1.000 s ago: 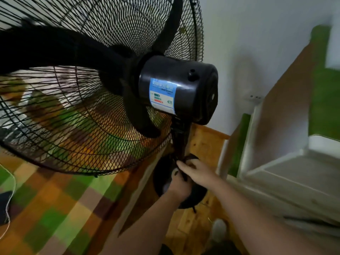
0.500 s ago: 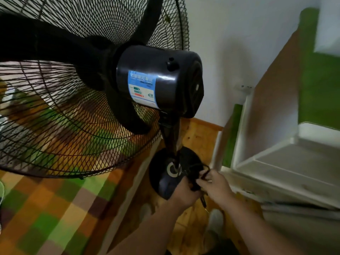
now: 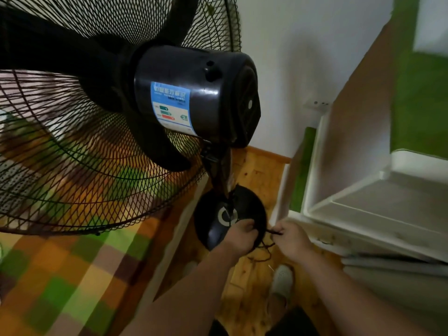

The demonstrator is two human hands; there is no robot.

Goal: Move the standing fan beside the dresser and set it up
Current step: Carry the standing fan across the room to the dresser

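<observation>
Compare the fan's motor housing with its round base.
The motor housing is a drum lying on its side atop the pole; the base is a flat disc on the wood floor. The housing carries a blue label; the base shows a white ring. Nothing touches the housing; the left hand and right hand hold a dark cord by the base. Both are glossy black.

The black standing fan point(image 3: 194, 93) stood on the wooden floor point(image 3: 259, 175), between a checked bedspread point(image 3: 72, 275) and a white dresser point(image 3: 363, 202). Low at its round base point(image 3: 211, 229), the left hand point(image 3: 238, 236) curled around the dark cord point(image 3: 272, 232), while the right hand point(image 3: 292, 241) pinched the same cord just beside it. 1 pale slipper point(image 3: 281, 280) showed below.
</observation>
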